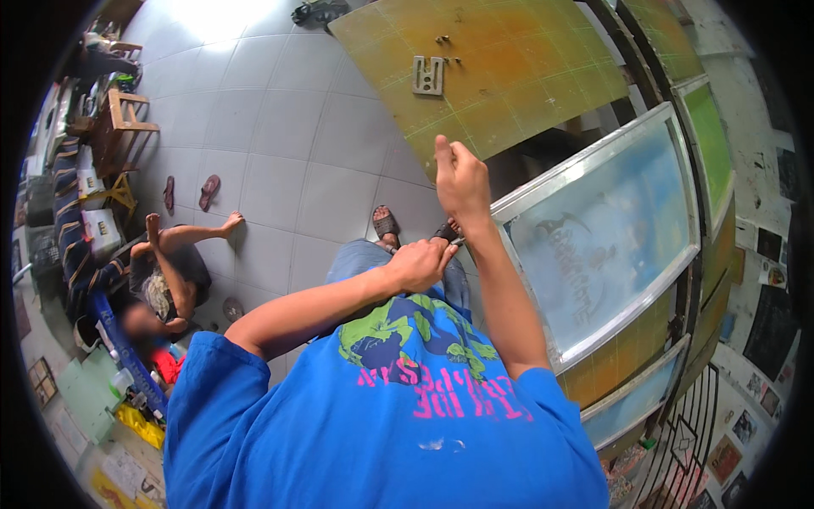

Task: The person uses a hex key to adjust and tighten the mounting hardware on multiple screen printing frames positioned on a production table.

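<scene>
My left hand (421,265) is closed in front of my waist. A thin grey piece (458,241) sticks out by its fingertips; its kind is hidden. My right hand (463,181) is raised just beyond it, fingers curled and thumb pointing up; whatever it may hold is out of sight. Near the right hand lies the corner of a yellow-green board (526,59). On that board rest a slotted metal plate (428,76) and a few small screws (443,39). A metal-framed printing screen (593,246) with pale blue mesh stands beside my right forearm.
More framed panels (708,140) line the rack on the right, above a black metal grille (682,441). Grey floor tiles (335,195) spread ahead. Another person (174,271) sits at the left, near loose slippers (209,192) and a wooden stool (119,131).
</scene>
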The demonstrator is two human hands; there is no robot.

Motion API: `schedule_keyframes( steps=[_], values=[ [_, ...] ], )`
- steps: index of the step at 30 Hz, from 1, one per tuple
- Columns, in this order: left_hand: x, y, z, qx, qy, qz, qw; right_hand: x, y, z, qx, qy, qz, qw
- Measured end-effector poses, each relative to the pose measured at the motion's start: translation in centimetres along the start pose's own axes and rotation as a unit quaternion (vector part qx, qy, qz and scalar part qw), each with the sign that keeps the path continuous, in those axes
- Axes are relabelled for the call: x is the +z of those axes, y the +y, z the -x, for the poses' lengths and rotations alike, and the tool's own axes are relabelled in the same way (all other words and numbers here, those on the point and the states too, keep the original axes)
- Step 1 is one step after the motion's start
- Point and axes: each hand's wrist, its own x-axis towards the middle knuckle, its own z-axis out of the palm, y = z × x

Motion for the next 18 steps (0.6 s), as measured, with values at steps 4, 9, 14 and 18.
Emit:
schedule_keyframes(
  steps=[4, 9, 14, 18],
  values=[
    [-0.9, 0.0, -0.6, -0.008, -0.071, 0.096, 0.993, 0.8, 2.4, -2.9, 0.053, 0.001, -0.071, 0.996],
    [0.8, -1.7, -1.2, -0.095, -0.135, 0.34, 0.926, -4.0, 0.8, -6.9, 0.148, 0.078, -0.225, 0.96],
    [-0.5, -2.8, -1.5, -0.169, -0.276, 0.636, 0.7, -5.0, 4.1, -14.8, 0.056, 0.204, 0.067, 0.975],
    [0.3, -3.4, -1.8, -0.136, -0.286, 0.657, 0.684, -6.3, 7.8, -18.3, -0.018, 0.273, 0.089, 0.958]
  ],
)
